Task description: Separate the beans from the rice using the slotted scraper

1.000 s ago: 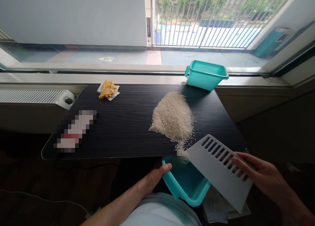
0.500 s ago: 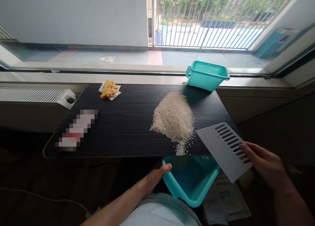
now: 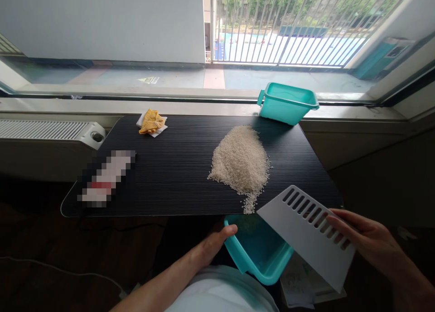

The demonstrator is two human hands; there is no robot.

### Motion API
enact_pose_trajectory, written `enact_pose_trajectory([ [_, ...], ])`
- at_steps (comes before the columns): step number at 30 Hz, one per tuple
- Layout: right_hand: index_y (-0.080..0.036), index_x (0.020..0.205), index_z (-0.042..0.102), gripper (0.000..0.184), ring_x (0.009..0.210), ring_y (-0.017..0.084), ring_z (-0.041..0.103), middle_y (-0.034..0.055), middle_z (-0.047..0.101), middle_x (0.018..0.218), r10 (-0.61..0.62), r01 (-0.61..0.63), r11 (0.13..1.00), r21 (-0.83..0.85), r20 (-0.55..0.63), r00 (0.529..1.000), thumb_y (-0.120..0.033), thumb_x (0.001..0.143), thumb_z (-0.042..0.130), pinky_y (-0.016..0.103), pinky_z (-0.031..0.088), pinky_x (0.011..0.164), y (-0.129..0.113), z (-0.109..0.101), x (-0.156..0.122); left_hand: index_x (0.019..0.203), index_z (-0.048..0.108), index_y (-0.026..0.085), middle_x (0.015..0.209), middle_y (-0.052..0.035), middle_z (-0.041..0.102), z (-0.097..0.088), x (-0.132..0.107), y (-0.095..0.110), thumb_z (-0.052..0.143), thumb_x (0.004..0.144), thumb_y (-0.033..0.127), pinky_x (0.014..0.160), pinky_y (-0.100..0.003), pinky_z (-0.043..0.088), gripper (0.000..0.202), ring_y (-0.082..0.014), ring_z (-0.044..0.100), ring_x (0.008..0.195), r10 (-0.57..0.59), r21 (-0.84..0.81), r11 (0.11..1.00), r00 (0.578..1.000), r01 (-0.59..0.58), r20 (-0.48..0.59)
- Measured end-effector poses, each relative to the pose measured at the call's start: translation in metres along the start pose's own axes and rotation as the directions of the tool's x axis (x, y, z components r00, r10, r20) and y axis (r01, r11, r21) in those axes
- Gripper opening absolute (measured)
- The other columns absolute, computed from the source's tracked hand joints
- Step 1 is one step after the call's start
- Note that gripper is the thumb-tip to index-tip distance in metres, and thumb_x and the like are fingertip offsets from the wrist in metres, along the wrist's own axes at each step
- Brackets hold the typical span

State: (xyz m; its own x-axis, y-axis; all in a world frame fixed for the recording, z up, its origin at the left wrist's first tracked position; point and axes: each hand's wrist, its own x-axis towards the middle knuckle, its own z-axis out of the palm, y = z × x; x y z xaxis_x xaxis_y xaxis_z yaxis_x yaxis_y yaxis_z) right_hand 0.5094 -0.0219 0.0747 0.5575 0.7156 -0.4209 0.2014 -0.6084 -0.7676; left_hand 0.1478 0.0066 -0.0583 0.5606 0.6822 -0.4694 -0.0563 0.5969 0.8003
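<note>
My left hand [image 3: 222,237] grips the left rim of a teal plastic bin [image 3: 265,272], its thumb over the edge. The bin is held just below the table's front edge, and the scraper covers part of its right side. In my right hand [image 3: 360,235] is a light grey flat scraper [image 3: 302,230] with a row of slots, pinched at its slotted side. The scraper's left corner is at the table's front edge, close to the rice. A heap of white rice [image 3: 239,160] lies on the dark table, with a narrow trail of grains running to the front edge.
A second teal bin [image 3: 287,108] stands tilted at the table's back right corner. A folded yellow cloth [image 3: 152,122] on white paper lies at the back left of the black table [image 3: 170,176]. A blurred-out object [image 3: 108,178] is at the left. Behind are a radiator [image 3: 50,131] and window.
My right hand has brought the scraper down and to the left, from beside the rice to over the bin's right side. My left hand and the bin have stayed in place.
</note>
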Motion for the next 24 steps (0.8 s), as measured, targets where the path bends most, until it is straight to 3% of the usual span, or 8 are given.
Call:
enact_pose_trajectory([
  [2,-0.028,0.068,0.086,0.041,0.057,0.029,0.074,0.0035,0.079,0.064,-0.023,0.031,0.998,0.058,-0.137,0.990,-0.052,0.037,0.096,0.039,0.065,0.049,0.002,-0.006,0.008,0.162,0.067,0.018,0.159,-0.0199,0.073,-0.001,0.000,0.000,0.075,0.089,0.084,0.146,-0.063,0.020,0.099,-0.0506,0.049,0.165,-0.022,0.000,1.000,1.000,0.022,0.011],
  [5,-0.025,0.080,0.086,0.043,0.063,0.025,0.074,0.0030,0.081,0.071,-0.072,0.106,0.991,0.081,-0.346,0.936,-0.054,0.049,0.093,0.033,0.063,0.053,0.008,-0.012,0.029,0.159,0.069,0.016,0.155,-0.0205,0.076,-0.002,-0.002,0.002,0.072,0.090,0.086,0.146,-0.065,0.020,0.099,-0.0520,0.050,0.164,-0.079,0.018,0.997,0.997,0.079,0.021],
  [9,-0.023,0.088,0.084,0.038,0.065,0.020,0.070,0.0020,0.078,0.072,-0.110,0.153,0.986,0.064,-0.435,0.894,-0.053,0.065,0.089,0.027,0.057,0.056,0.013,-0.011,0.061,0.161,0.067,0.017,0.159,-0.0194,0.074,-0.001,-0.003,0.004,0.076,0.088,0.085,0.146,-0.064,0.020,0.100,-0.0507,0.047,0.166,-0.047,0.020,0.999,0.999,0.047,0.003],
  [15,-0.023,0.083,0.085,0.047,0.066,0.023,0.072,0.0034,0.079,0.074,-0.166,0.194,0.979,0.065,-0.303,0.939,-0.059,0.055,0.096,0.032,0.062,0.055,0.012,0.001,0.076,0.166,0.062,0.021,0.168,-0.0149,0.067,-0.002,0.000,-0.001,0.080,0.086,0.082,0.147,-0.060,0.019,0.102,-0.0486,0.036,0.173,-0.029,0.016,0.999,0.998,0.030,-0.052],
  [24,-0.024,0.080,0.088,0.063,0.061,0.023,0.072,0.0050,0.081,0.073,-0.185,0.187,0.982,0.026,-0.066,0.981,-0.076,0.045,0.098,0.034,0.062,0.051,0.006,0.018,0.046,0.166,0.063,0.024,0.166,-0.0114,0.069,-0.006,0.004,-0.009,0.077,0.091,0.079,0.148,-0.058,0.019,0.095,-0.0456,0.034,0.175,0.008,0.022,1.000,0.999,-0.008,-0.036],
])
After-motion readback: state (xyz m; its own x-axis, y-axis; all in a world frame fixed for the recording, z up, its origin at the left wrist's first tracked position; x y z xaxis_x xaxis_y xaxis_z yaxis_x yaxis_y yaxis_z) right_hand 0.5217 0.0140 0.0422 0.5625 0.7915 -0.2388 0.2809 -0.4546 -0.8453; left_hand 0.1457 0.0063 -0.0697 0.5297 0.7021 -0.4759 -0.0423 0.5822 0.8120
